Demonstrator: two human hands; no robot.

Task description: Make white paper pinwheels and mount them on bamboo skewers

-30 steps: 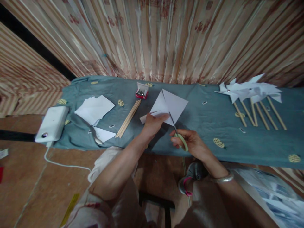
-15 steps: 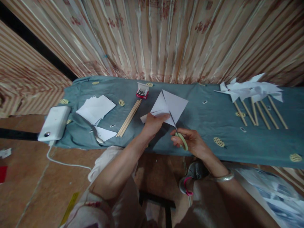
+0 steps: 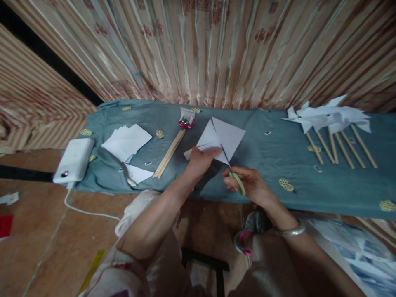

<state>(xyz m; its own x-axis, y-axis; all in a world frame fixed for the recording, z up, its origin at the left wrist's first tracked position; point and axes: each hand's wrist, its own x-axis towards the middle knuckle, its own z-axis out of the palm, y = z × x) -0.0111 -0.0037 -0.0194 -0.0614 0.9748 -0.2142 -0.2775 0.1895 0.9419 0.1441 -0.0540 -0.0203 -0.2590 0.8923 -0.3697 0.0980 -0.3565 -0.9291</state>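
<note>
A white paper square (image 3: 230,134) with slits cut in from its corners is in front of me, above the cloth. My left hand (image 3: 200,160) pinches it at the near left, thumb on top. My right hand (image 3: 247,183) is closed around the light green handles of a pair of scissors (image 3: 237,182). Their blades lie on the paper's near edge, pointing toward its middle. Left of the paper lie several thin wooden sticks (image 3: 169,153). Behind them stands a small open red and white box (image 3: 186,119) of shiny metal pins.
White paper sheets (image 3: 126,141) and a folded white piece (image 3: 140,173) lie at the left, near a white power bank (image 3: 74,159) with a cable. Several paper pinwheels (image 3: 332,117) on sticks lie at the right. A striped curtain (image 3: 198,53) hangs behind the cloth-covered table (image 3: 269,159).
The view has shifted very slightly, so things appear a little further right. Both hands, the paper and the scissors keep nearly the same pose.
</note>
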